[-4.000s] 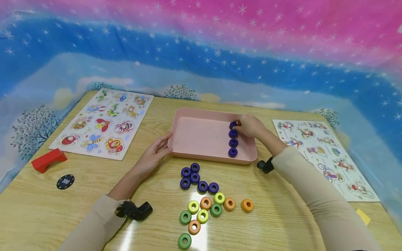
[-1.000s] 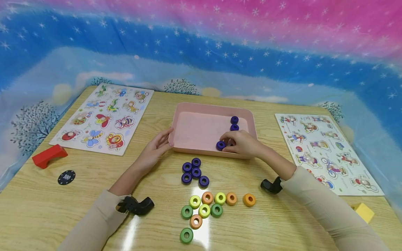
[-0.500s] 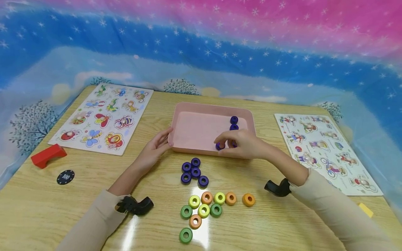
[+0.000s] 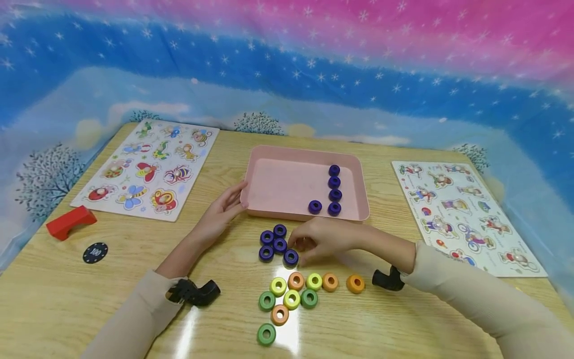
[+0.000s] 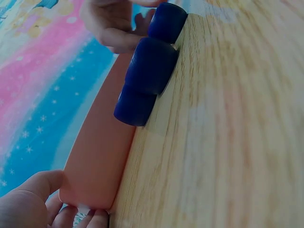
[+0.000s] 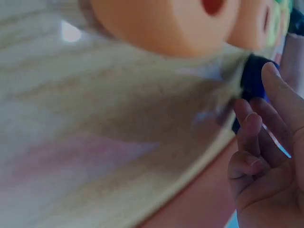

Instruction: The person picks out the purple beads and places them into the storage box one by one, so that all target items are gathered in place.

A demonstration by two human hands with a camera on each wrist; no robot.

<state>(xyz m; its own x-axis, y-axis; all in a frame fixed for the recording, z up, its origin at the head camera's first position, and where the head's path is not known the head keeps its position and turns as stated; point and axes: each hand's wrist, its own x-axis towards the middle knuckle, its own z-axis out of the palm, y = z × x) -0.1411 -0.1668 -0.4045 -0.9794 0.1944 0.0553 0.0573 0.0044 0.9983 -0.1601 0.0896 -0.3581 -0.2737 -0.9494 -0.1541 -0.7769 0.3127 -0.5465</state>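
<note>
My left hand (image 4: 220,215) grips the left end of a shallow pink tray (image 4: 287,215); in the left wrist view its thumb (image 5: 47,183) lies along the tray's end and the other fingers curl by the bottom edge. Inside the tray, several purple rings (image 4: 334,182) form a column on the right, and one purple ring (image 4: 315,207) lies left of the column's near end. In front of the tray my right hand (image 4: 325,237) has thumb and index finger round a purple ring (image 4: 290,258) on the table. More purple rings (image 4: 266,253) sit just left of it.
Orange, yellow and green rings (image 4: 309,298) lie nearer me. A picture board (image 4: 152,169) stands at the left, with a red block (image 4: 71,223) and black chip (image 4: 95,253) below. Another picture board (image 4: 466,214) lies at the right. A patterned cloth (image 4: 287,75) hangs behind the table.
My right hand has left a purple ring beside the column's near end in the tray, then moved toward me to the purple rings on the table. The left hand stays at the tray.
</note>
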